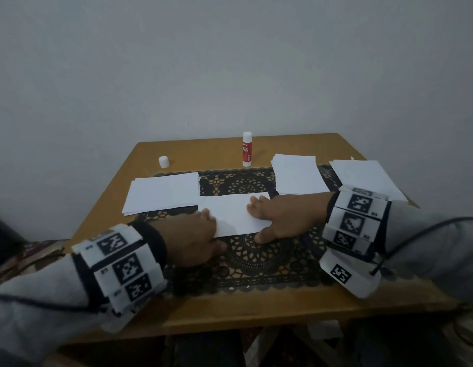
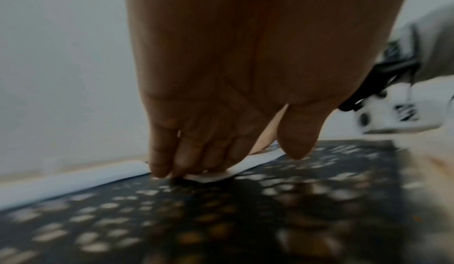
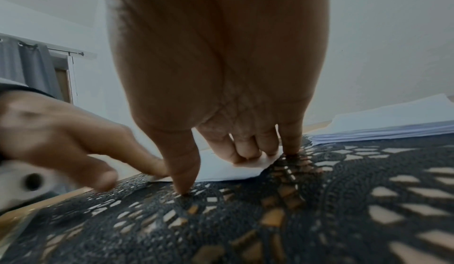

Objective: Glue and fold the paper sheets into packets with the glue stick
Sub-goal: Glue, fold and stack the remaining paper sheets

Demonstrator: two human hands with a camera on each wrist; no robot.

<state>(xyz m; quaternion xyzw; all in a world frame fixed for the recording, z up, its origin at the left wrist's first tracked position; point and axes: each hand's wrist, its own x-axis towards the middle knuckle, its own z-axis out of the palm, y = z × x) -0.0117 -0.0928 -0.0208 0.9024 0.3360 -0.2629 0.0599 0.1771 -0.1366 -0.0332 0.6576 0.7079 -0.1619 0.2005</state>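
Both grips are flat: left hand (image 1: 195,234) and right hand (image 1: 280,215) press extended fingers onto opposite ends of the folded sheet (image 1: 232,213), holding nothing. The sheet lies on the lace mat (image 1: 246,263) at tabletop (image 1: 230,311) centre. The glue stick (image 1: 247,149) stands upright behind it, uncapped, well apart.

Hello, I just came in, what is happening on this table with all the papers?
A person is folding paper into packets. Both hands press flat on one folded sheet lying on the black lace mat: the left hand at its left end, the right hand at its right end. The glue stick stands upright at the back of the wooden table, its cap off to the left. Stacks of paper lie at the left and right.
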